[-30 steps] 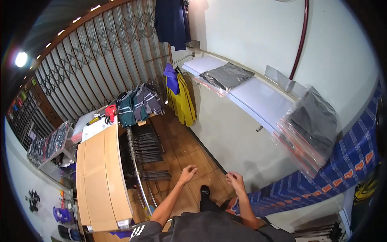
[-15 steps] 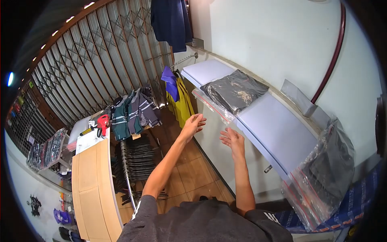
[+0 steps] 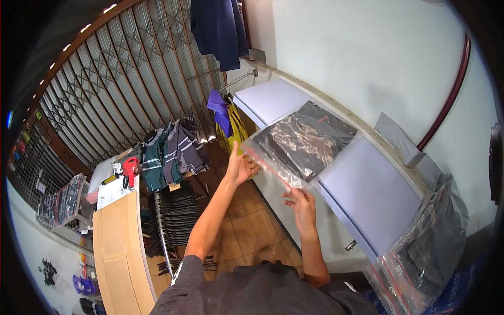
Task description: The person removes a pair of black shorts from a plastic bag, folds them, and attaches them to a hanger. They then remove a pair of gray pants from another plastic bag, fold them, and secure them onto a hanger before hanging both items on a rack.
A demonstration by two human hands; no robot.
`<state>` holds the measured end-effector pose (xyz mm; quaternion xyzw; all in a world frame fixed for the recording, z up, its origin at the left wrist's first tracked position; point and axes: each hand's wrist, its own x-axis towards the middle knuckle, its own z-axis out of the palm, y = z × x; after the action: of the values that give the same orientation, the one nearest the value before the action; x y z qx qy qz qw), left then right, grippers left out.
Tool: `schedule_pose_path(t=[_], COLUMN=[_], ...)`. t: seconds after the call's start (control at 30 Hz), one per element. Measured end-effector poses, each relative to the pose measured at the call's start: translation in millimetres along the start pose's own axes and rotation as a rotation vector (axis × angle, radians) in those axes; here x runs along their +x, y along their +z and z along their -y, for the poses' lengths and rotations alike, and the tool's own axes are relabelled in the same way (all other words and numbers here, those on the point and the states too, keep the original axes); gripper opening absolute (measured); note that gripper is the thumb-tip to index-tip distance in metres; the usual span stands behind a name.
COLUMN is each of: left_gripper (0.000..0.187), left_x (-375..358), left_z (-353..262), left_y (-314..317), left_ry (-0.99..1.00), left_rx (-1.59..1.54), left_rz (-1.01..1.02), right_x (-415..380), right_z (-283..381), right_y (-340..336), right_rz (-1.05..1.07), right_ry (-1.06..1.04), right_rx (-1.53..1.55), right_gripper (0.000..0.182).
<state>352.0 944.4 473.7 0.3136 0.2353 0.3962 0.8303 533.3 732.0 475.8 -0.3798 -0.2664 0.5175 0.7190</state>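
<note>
A clear plastic bag with a red seal strip (image 3: 307, 140) holds a folded dark garment and lies at a slant over the pale shelf (image 3: 367, 184). At the bag's near right corner, my right hand (image 3: 303, 209) pinches the clear edge between thumb and fingers. My left hand (image 3: 241, 167) is beside the near left corner, fingers apart and thumb up; whether it touches the bag is unclear. More bagged dark garments (image 3: 425, 252) hang over the shelf's right end.
A wooden-topped counter (image 3: 118, 231) at left carries a red tape dispenser (image 3: 129, 170). Striped garments (image 3: 178, 147) and many black hangers (image 3: 178, 215) are on a rack between. Yellow and purple garments (image 3: 231, 123) hang near the shelf's far end. A folding metal gate stands behind.
The bag has shifted slightly toward me and its near edge is raised. My right hand has closed on its edge. My left hand has moved left and slightly down.
</note>
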Motion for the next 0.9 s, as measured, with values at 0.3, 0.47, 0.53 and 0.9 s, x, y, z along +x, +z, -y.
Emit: schedule_pose_path(t=[0.3,0.47,0.53,0.9], left_gripper=[0.073,0.065,0.070,0.100], left_x=[-11.0,-43.0,-63.1,-213.4], left_z=[-23.3,-28.7,-35.7,-44.5], left_y=[-13.1,8.5,15.4,9.1], left_ry=[-0.128,-0.008,-0.048,0.125], left_rx=[0.498,0.834,0.847,1.023], left_rz=[0.261,0.260,0.280,0.132], right_x=[-44.5,-54.1,-52.4,-68.3], right_z=[-22.8,-38.2,-35.4,4.4], right_y=[-89.5,-101.6,-102.3,4.2], right_rz=[0.545,0.208,0.136,0.135], right_ry=[0.220,0.192,0.178,-0.042], right_rx=[-0.051,0.350,0.330,-0.425], right_gripper=[0.031,0.060,0.062,0.077])
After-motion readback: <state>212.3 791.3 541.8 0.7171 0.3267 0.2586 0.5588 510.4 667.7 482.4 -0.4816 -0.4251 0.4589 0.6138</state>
